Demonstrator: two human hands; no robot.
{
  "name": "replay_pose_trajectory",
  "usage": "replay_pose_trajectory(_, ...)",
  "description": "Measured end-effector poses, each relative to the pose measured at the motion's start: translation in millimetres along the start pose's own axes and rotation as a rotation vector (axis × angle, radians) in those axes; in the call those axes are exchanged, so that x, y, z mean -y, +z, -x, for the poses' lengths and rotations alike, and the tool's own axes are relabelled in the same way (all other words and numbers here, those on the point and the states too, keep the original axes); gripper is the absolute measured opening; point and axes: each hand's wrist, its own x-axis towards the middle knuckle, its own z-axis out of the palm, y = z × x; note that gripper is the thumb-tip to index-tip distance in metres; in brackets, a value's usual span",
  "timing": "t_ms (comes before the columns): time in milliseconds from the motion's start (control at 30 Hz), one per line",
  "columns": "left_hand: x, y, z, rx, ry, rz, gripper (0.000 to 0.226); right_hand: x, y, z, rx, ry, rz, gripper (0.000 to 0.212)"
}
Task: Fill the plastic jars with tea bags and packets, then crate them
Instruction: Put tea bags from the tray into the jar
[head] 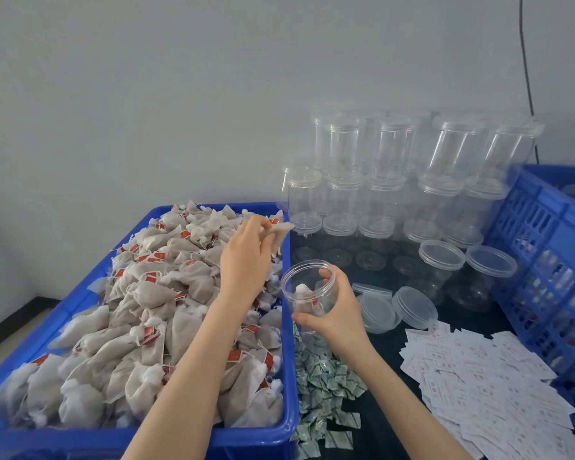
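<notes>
Red-tagged tea bags [153, 303], writing unreadable

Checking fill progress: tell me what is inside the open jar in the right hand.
The open jar in the right hand holds at least one tea bag. The fingers and blurred wall hide its lower part, so no exact count.

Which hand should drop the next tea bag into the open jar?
Left. The left hand already pinches a white mesh tea bag just above the clear plastic jar, which the right hand steadies.
</notes>
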Motion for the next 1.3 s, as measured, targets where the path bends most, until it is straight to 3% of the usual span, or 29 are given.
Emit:
replay_pose_trajectory(167, -10.5, -1.1, 1.2, 0.206, 0.024, 0.312, 0.012, 1.8, -1.3, -2.5, 0.010, 0.000, 0.003, 0.095)
replay_pose_trajectory(333, -17.7, 3.3, 4.2, 0.350, -0.030, 0.458, 0.012, 2.4, -0.8, -4.4, 0.005, -0.004, 0.001, 0.095)
replay_pose_trajectory(533, -19.3, -1.8, 2.8, 0.370, -0.101, 0.749, 0.016, 0.1, -1.6, -4.9, 0.016, 0.001, 0.002, 0.094)
replay_pose_trajectory(667, -18.6, -3.3, 0.5, 0.372, -0.162, 0.768, 0.017, 0.7, -1.9, -5.4, 0.017, -0.001, -0.005, 0.095)
replay_pose_trajectory(833, -14.5, 5.5, 2.9, 0.561, -0.097, 0.491, 0.013, 2.0, -1.4, -6.6, 0.014, -0.028, -0.003, 0.093)
replay_pose_trajectory(1100, 11.3, 8.6, -8.0, 0.405, -0.144, 0.339, 0.016, -0.4, -2.2, -6.3, 0.011, -0.027, -0.013, 0.096)
replay_pose_trajectory(1200, 35.8, 12.0, -12.1, 0.245, -0.193, -0.233, 0.023, -1.5, -2.7, -6.3, 0.014, -0.034, -0.003, 0.094)
replay_pose_trajectory(1233, 47.1, 12.2, -11.4, 0.269, -0.220, -0.480, 0.034, -1.9, -2.8, -6.0, 0.013, -0.039, 0.002, 0.094)
replay_pose_trajectory(1300, 61.6, 10.0, -7.9, 0.477, -0.331, -0.834, 0.051, -2.3, -2.7, -5.5, 0.013, -0.040, 0.005, 0.095)
